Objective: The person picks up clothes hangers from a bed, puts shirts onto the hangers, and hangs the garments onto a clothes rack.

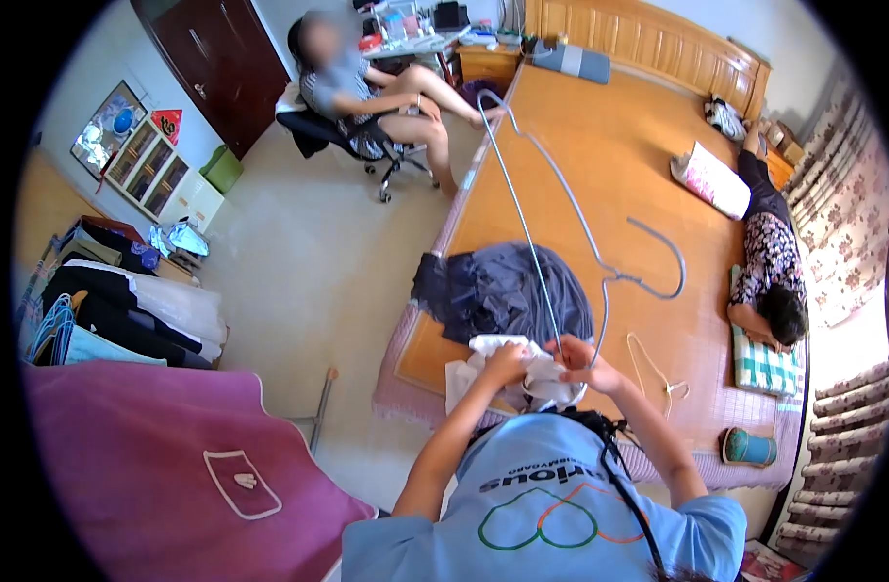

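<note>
A large grey wire hanger (613, 275) stands tilted in front of me, its hook toward the right. My right hand (588, 367) pinches the wire at its lower end, beside a bunched white garment (555, 390). The fingers of my left hand (508, 363) are closed on that white cloth, close to my chest. Just beyond my hands a crumpled dark grey garment (508, 286) lies on the bed (600, 116). A thin pale hanger (672, 390) rests on the bed to the right. Folds of the white garment partly hide my fingertips.
One person (343, 97) sits on a swivel chair by the bed's left side; another person (776, 242) lies along its right edge. A purple-covered item (153, 456) stands at my left, near a clothes pile (124, 301). A blue-green roll (750, 447) lies at right.
</note>
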The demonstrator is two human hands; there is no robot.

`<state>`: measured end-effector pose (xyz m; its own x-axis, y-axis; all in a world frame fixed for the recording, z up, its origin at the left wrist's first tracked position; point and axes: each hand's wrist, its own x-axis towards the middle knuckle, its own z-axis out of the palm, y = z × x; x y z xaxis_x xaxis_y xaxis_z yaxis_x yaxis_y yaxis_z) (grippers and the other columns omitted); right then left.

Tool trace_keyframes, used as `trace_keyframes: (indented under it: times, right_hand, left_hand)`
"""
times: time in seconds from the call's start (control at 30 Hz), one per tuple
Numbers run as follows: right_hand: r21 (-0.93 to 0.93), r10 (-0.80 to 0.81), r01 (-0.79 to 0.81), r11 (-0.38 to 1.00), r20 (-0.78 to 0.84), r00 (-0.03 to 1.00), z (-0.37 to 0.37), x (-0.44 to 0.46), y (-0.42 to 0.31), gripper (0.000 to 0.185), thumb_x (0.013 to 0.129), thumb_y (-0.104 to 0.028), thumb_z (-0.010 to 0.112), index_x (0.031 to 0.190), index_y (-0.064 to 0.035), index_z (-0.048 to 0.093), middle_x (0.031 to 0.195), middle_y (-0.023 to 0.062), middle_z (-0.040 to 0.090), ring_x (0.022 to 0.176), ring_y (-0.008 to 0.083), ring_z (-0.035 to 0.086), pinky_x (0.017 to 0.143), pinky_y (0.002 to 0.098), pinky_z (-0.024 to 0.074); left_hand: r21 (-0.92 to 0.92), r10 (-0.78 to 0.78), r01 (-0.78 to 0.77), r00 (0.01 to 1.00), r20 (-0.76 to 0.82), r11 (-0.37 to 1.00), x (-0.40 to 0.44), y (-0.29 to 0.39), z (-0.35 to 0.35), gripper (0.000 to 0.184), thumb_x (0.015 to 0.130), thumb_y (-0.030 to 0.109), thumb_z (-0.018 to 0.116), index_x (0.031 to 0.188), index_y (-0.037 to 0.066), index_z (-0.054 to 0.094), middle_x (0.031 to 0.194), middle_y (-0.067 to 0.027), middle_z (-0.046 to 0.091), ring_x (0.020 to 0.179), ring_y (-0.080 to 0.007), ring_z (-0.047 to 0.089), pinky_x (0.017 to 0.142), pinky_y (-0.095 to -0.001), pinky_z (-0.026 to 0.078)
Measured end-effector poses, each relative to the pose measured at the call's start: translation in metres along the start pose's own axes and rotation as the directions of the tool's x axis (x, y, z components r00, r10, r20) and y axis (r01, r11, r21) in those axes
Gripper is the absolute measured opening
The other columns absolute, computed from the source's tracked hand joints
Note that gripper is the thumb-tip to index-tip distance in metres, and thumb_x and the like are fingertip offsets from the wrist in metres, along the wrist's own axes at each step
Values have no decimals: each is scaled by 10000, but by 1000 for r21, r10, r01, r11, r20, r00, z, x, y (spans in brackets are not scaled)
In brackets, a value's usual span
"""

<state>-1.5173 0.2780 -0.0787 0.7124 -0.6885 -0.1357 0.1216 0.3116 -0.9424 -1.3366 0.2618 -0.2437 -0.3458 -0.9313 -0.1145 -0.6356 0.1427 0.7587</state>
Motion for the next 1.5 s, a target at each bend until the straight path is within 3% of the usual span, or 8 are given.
trace_keyframes:
  times: [0.07, 0.47, 0.57, 0.8, 0.87, 1.0, 1.33, 1.5]
  right_hand:
    - [-29, 18, -18, 999, -8, 1000, -13, -2, 10, 499, 578, 36, 557, 1044, -48, 402, 732, -14, 402, 713, 75, 413, 648, 193, 341]
    - [-101, 193, -200, 975, -80, 978, -24, -13, 54, 433, 628, 18, 561, 1033, -43, 422, 702, -26, 418, 674, 63, 408, 620, 186, 317]
    - [-89, 208, -218, 972, -118, 971, -30, -11, 56, 436, 630, 17, 549, 1040, -38, 413, 716, -22, 419, 677, 69, 410, 616, 187, 319]
    - [-212, 203, -221, 952, -102, 974, -48, -10, 54, 448, 626, 12, 542, 1046, -32, 391, 726, -1, 433, 692, 86, 426, 635, 207, 340]
    - [-265, 144, -160, 951, -79, 986, -56, -8, 62, 455, 620, 37, 519, 1048, -12, 373, 711, -2, 424, 675, 88, 424, 629, 209, 340]
    - [-195, 217, -230, 953, -86, 972, -52, 0, 64, 455, 615, 48, 502, 1047, -5, 369, 706, -4, 409, 653, 85, 407, 609, 199, 330]
    - [-332, 160, -214, 919, -185, 970, -64, 15, 42, 435, 589, 21, 498, 1013, -26, 410, 700, 2, 430, 629, 95, 427, 576, 218, 362]
    - [-464, 59, -228, 856, -351, 935, -63, 6, 19, 421, 589, 0, 518, 1000, -34, 428, 705, 20, 476, 662, 108, 469, 613, 238, 400]
  left_hand:
    - [277, 102, -70, 990, -102, 958, -10, 0, 3, 194, 688, 194, 467, 806, 65, 551, 825, -168, 527, 791, -330, 502, 690, -423, 401]
    - [266, -497, 572, 814, -301, 776, -52, -5, -1, 218, 659, 198, 528, 844, 105, 599, 865, -169, 543, 850, -341, 502, 719, -438, 411]
    - [-124, -654, 643, 732, -189, 756, -41, -68, 9, 221, 687, 218, 496, 881, 163, 587, 998, -172, 497, 936, -343, 457, 775, -422, 383]
    - [-544, -593, 277, 561, -578, 792, -23, -87, 10, 207, 687, 192, 513, 775, 7, 545, 769, -192, 563, 731, -341, 542, 678, -376, 411]
    - [-787, -720, 157, 538, -439, 597, -21, -46, -12, 223, 706, 195, 515, 796, -9, 517, 772, -189, 557, 757, -328, 537, 683, -367, 403]
    - [-725, -675, 108, 476, -563, 680, -19, -45, -17, 231, 740, 165, 513, 900, 13, 445, 865, -153, 518, 851, -270, 494, 774, -310, 363]
    - [-927, -873, -246, 333, -355, 283, -4, 13, -72, 209, 758, 103, 512, 943, 48, 433, 909, -66, 484, 802, -173, 476, 742, -261, 384]
    - [-561, -410, -131, 552, -726, 818, 33, 36, -118, 129, 712, 88, 543, 819, 44, 488, 755, -56, 517, 721, -173, 506, 671, -272, 402]
